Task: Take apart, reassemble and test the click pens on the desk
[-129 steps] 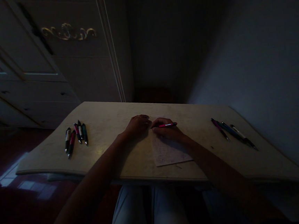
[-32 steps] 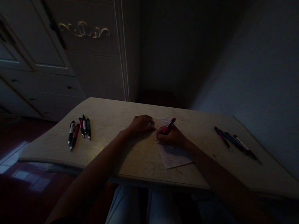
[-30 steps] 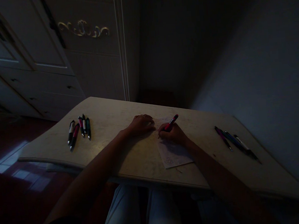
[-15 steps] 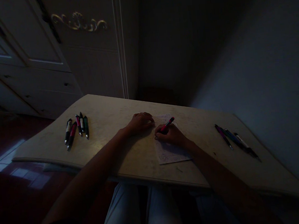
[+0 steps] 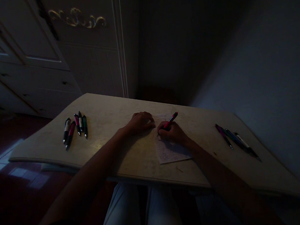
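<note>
My right hand (image 5: 173, 133) is closed round a pink and black pen (image 5: 171, 119), its tip down by the left side of a sheet of paper (image 5: 170, 153). Dense marks cover the paper, and my right hand and forearm hide part of it. My left hand (image 5: 140, 122) lies flat on the table with its fingers stretched toward the paper's upper left edge. Nothing shows in the left hand.
Several pens (image 5: 74, 129) lie in a group on the left of the pale table (image 5: 141, 164). On the right are more pens (image 5: 238, 140), near the wall (image 5: 274, 91). A light cabinet (image 5: 93, 65) stands beyond the table's far edge.
My right hand has shifted slightly up and to the right with the pen. The left hand stays in place, and the view has moved a little.
</note>
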Demonstrator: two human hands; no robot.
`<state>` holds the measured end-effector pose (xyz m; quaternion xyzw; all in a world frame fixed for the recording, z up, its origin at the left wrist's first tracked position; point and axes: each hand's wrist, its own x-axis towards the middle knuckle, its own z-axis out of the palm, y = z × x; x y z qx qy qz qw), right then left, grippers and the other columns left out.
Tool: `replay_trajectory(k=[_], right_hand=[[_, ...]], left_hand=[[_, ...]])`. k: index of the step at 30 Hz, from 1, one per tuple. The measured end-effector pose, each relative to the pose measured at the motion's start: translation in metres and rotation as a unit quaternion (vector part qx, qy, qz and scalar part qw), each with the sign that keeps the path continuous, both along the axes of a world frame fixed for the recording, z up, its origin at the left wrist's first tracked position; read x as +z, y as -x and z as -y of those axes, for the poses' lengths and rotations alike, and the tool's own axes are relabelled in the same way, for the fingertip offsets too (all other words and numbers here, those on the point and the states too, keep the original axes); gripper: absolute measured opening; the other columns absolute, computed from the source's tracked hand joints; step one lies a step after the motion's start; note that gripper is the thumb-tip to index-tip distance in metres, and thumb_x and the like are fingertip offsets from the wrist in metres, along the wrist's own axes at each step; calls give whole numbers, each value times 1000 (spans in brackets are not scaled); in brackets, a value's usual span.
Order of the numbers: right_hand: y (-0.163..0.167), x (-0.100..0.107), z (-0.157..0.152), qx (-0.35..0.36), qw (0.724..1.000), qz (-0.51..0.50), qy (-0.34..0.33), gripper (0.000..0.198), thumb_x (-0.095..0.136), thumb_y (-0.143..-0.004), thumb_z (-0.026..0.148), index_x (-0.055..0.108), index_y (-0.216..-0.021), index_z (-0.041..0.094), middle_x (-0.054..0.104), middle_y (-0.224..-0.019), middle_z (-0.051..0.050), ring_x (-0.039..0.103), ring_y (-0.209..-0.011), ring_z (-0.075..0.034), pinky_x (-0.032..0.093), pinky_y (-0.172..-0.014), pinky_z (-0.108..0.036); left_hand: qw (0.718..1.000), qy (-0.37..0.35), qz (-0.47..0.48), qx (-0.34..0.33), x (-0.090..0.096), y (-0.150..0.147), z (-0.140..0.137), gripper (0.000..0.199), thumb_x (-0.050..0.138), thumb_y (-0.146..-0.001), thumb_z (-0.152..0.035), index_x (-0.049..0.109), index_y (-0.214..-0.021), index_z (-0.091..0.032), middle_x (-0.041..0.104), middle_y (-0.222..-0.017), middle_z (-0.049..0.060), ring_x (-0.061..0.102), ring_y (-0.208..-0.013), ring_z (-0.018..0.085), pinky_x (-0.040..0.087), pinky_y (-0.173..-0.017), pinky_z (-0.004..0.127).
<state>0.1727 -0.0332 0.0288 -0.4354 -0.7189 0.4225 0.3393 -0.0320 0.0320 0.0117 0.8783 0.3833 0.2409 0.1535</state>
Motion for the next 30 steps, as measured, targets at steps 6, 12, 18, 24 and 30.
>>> replay_trajectory(k=[6,12,18,24,30], right_hand=[[1,1,5,50,998,19,22,10,60,-67,25,66,-69,17,66,-66,-2,59,-64,-16,46,-64,-27],[-1,-1,5,52,998,34,11,12,63,-67,27,67,-71,17,65,-69,-2,60,-66,-16,46,-66,-28],[-2,0,5,98,994,35,17,11,63,-67,25,67,-71,16,65,-67,-1,60,-66,-16,47,-66,-27],[-1,3,5,70,997,30,13,10,60,-67,23,66,-70,16,64,-66,-1,59,-64,-15,46,-64,-26],[-2,3,10,128,990,44,30,8,61,-66,21,66,-68,15,64,-64,0,57,-61,-13,46,-62,-25]], left_hand=[[1000,7,17,-1,0,0,1,32,60,-83,-48,72,-100,-24,67,-118,5,60,-113,23,42,-102,38],[1000,9,11,8,3,0,3,32,60,-82,-48,73,-99,-24,68,-118,6,60,-114,24,41,-103,38],[1000,14,7,11,0,0,1,34,60,-83,-50,73,-100,-24,67,-121,6,59,-116,24,40,-104,37],[1000,15,12,11,1,0,1,32,61,-82,-49,73,-99,-24,67,-120,7,60,-114,24,39,-105,41],[1000,19,10,16,1,0,2,32,61,-82,-48,74,-100,-24,66,-123,6,59,-115,24,40,-104,41]])
